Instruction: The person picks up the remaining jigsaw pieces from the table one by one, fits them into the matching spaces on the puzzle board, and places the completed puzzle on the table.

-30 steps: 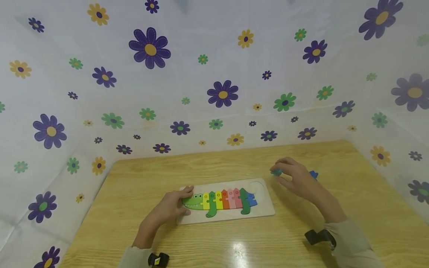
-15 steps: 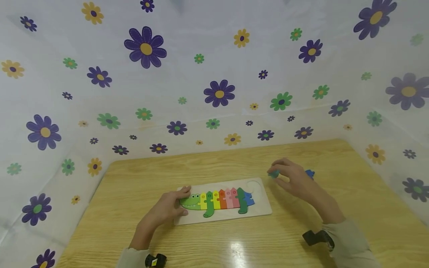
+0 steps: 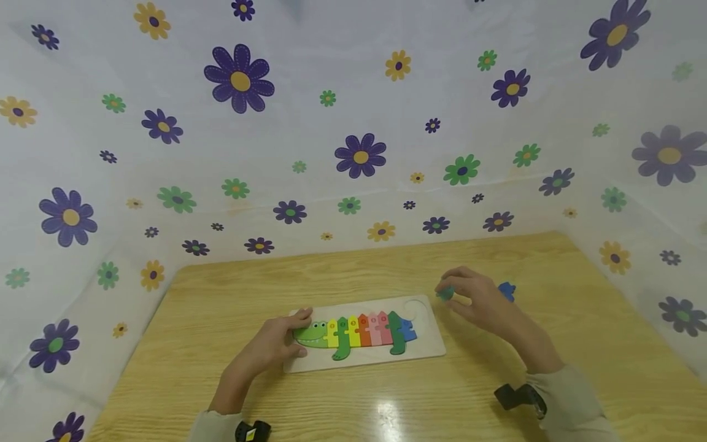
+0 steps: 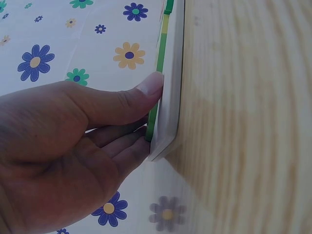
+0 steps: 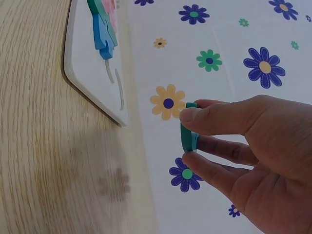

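A pale wooden puzzle board lies flat on the table, bearing a crocodile made of coloured pieces. Its green head piece is at the left end, and blue piece sits behind the dark green hind leg. At the board's upper right shows a curled recess. My left hand rests on the left end, with thumb and fingers spread beside the head. Off the board's upper right corner, my right hand pinches a small teal puzzle piece between thumb and fingers, held on edge above the table.
Another blue puzzle piece lies on the table just behind the right hand. The wooden table is enclosed at the back and sides by a white flowered cloth. A black wrist camera sits at the right sleeve.
My right hand has come slightly nearer the board and lower with the teal piece, uncovering more of the loose blue piece. The left hand stays on the board. The head view has shifted a little.
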`<state>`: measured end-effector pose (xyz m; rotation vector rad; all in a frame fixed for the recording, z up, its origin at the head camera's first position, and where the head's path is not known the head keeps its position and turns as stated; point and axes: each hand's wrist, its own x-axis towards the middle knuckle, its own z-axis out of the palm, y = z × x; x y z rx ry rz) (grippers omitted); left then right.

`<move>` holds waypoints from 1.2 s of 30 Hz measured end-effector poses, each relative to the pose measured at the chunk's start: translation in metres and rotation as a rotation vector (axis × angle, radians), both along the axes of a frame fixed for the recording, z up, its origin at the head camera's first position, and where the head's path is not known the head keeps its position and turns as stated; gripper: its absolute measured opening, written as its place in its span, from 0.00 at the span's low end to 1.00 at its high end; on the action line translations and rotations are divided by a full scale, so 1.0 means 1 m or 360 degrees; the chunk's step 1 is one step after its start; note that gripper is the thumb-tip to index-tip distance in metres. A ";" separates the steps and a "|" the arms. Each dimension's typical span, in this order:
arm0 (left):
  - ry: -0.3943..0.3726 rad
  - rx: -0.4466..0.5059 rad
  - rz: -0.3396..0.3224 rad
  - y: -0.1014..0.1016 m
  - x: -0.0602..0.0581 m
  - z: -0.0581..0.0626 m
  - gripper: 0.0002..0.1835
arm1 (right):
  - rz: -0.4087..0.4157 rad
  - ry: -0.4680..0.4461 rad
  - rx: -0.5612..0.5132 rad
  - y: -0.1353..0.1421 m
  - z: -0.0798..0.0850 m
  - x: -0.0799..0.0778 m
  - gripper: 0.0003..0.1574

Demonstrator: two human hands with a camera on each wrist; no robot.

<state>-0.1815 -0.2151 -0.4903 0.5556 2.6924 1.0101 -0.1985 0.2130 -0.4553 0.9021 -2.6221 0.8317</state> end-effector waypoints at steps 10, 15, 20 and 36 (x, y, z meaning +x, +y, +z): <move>0.0004 -0.0005 0.0011 0.000 0.001 -0.001 0.33 | -0.0019 -0.0116 0.0064 -0.004 0.001 0.003 0.15; 0.0014 -0.0008 -0.0007 0.000 0.001 -0.001 0.33 | -0.0041 -0.0154 0.0106 -0.006 0.001 0.005 0.14; 0.0011 -0.0008 -0.0008 0.000 0.001 -0.002 0.33 | -0.0048 -0.0188 0.0116 -0.009 0.001 0.007 0.14; 0.0052 -0.0025 -0.0042 -0.002 -0.001 -0.004 0.34 | 0.0029 -0.0319 0.0112 -0.018 -0.002 0.009 0.14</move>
